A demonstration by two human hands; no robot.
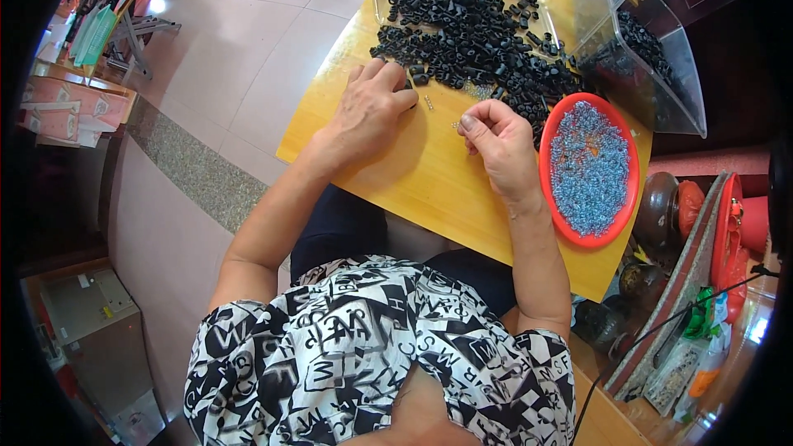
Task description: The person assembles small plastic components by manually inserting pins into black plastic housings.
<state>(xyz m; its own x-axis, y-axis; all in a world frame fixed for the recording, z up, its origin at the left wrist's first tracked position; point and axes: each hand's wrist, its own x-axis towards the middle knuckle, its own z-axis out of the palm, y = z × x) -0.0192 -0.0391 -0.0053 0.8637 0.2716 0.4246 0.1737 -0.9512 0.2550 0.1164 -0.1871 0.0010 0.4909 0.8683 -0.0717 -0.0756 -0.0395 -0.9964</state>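
Note:
On the yellow wooden table [347,128] lies a wide heap of small black plastic parts [462,21]. My left hand [372,105] rests at the heap's near left edge, its fingers curled and closed around a small black part that shows dark between thumb and forefinger. To its right, my right hand [501,144] is closed in a pinch, with a tiny silvery spring-like piece [457,125] at the fingertips. Another small metal piece [429,102] lies between the hands. Beside my right hand, a red oval plate [547,190] holds a mass of small silvery pieces that look like springs.
Clear plastic bins [690,103], one with black parts inside, stand at the far right. A few silvery pieces [479,92] lie at the heap's near edge. Jars [658,206] and a shelf crowd the right side; tiled floor [206,58] spreads to the left.

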